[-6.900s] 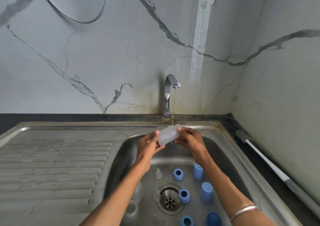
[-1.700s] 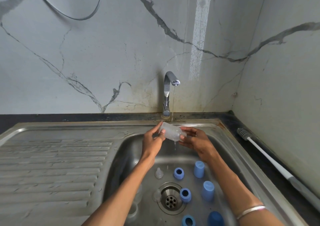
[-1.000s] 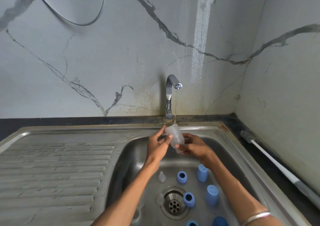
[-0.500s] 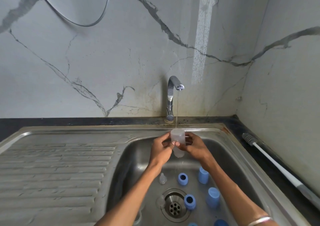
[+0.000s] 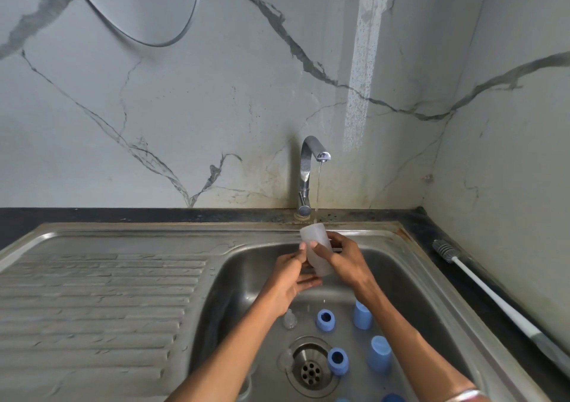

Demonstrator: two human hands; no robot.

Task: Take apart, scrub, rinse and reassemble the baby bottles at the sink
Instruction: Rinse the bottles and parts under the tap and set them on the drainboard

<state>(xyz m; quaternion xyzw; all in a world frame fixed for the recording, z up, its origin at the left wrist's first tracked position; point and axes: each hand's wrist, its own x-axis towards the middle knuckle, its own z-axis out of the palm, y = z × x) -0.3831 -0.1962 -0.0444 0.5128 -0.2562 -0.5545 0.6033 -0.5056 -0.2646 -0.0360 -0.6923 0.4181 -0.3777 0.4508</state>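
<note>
- Since half a second ago, the translucent plastic bottle body (image 5: 314, 248) has tipped a little, its open mouth up under the thin stream from the chrome tap (image 5: 308, 167).
- Right hand (image 5: 342, 259) grips the bottle, thumb across its front and fingers curled behind it, above the stainless steel sink basin (image 5: 410, 281).
- Left hand (image 5: 288, 281) sits just beside and below, thumb tip touching the bottle's side, its fingers extended under the bottle's lower end.
- On the basin floor lie two blue ring collars (image 5: 325, 320) (image 5: 338, 361), one at the drain (image 5: 310, 370), and two blue caps (image 5: 362, 314) (image 5: 380, 354) to their right; a clear teat (image 5: 290, 320) stands near the left forearm.
- Left of the basin runs the ribbed steel draining board (image 5: 98, 296).
- A white-handled bottle brush (image 5: 481, 287) lies on the dark counter strip (image 5: 456, 265) at the right.
- Grey-veined marble-look wall panels (image 5: 216, 93) meet in a corner behind the sink, stained around the tap base.
</note>
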